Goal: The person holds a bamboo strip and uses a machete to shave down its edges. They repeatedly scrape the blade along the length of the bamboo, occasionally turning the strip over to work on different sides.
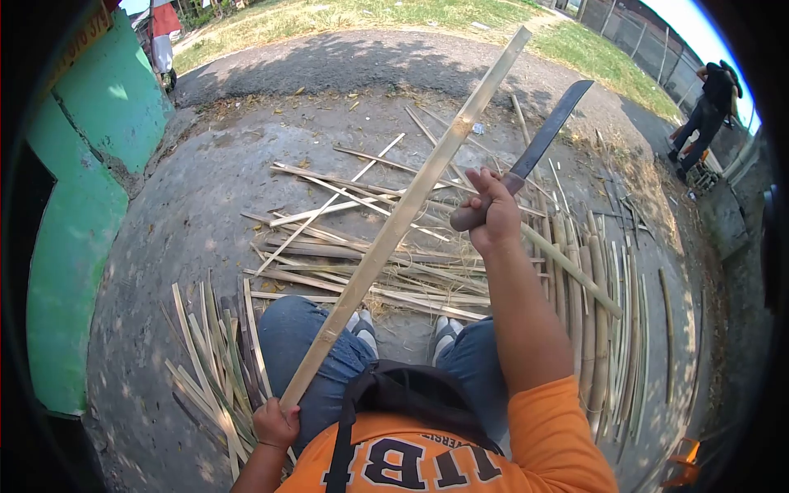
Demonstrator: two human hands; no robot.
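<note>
A long split bamboo strip (393, 223) slants up and away from my lap. Its near end is in my left hand (276, 421), fingers closed round it beside my left knee. My right hand (496, 212) is raised in front of me, wrapped round the handle of a machete (552, 131). The dark blade points up and to the right, apart from the strip, on its right side. Between my feet and the road lies a loose pile of split bamboo strips (386, 275), partly hidden behind the strip I hold.
More bamboo strips (201, 353) lie by my left leg. Bamboo poles (588, 320) are laid out on my right. A green wall (70, 263) stands at the left. A person in dark clothes (708, 111) stands at the far right near a grey wall (633, 41).
</note>
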